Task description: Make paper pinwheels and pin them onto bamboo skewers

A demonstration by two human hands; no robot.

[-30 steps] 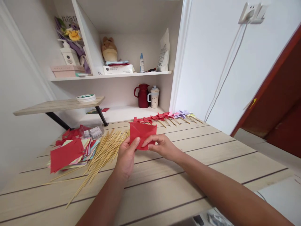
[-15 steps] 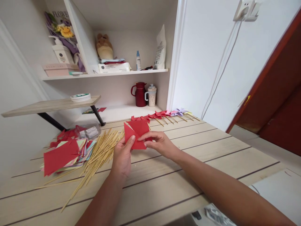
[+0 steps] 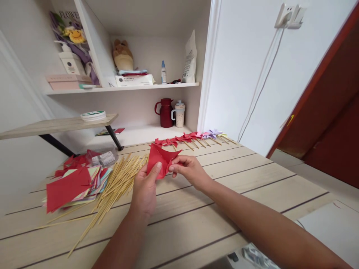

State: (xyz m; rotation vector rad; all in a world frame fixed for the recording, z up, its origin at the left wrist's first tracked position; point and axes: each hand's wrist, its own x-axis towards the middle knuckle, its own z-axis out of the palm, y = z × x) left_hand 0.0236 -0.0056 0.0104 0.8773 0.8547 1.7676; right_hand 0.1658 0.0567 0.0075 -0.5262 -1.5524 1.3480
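Head view: two hands pinching a folded red paper above the table

Head camera is looking down at a pale plank table [image 3: 252, 186], and both of the person's hands are meeting just above it, near the picture's centre. The left hand [image 3: 146, 188] is coming up from six o'clock, thumb pressing the lower left part of a red paper [image 3: 159, 158] against the curled fingers behind it. The right hand [image 3: 189, 170] is reaching in from four o'clock, its fingertips closing on the paper's right edge. Both grips are pinching tightly on the sheet, nothing else in either hand.

The red paper is sitting at twelve o'clock from the left thumb and at nine o'clock from the right fingertips, held off the table and partly folded, with one flap bending toward the middle. Its longer spread is running roughly from eight o'clock to two o'clock. The right fingertips are lying nearer the raised flap; the left hand is bearing the body of the sheet.

At nine o'clock from the hands, a bundle of wooden sticks [image 3: 117, 183] is fanning across the planks, its long axis pointing from seven to one o'clock. Beyond it, a stack of coloured paper squares [image 3: 70, 185] is resting on the table. At twelve o'clock, well apart, a row of finished pinwheels [image 3: 193, 137] is lying along the far edge.
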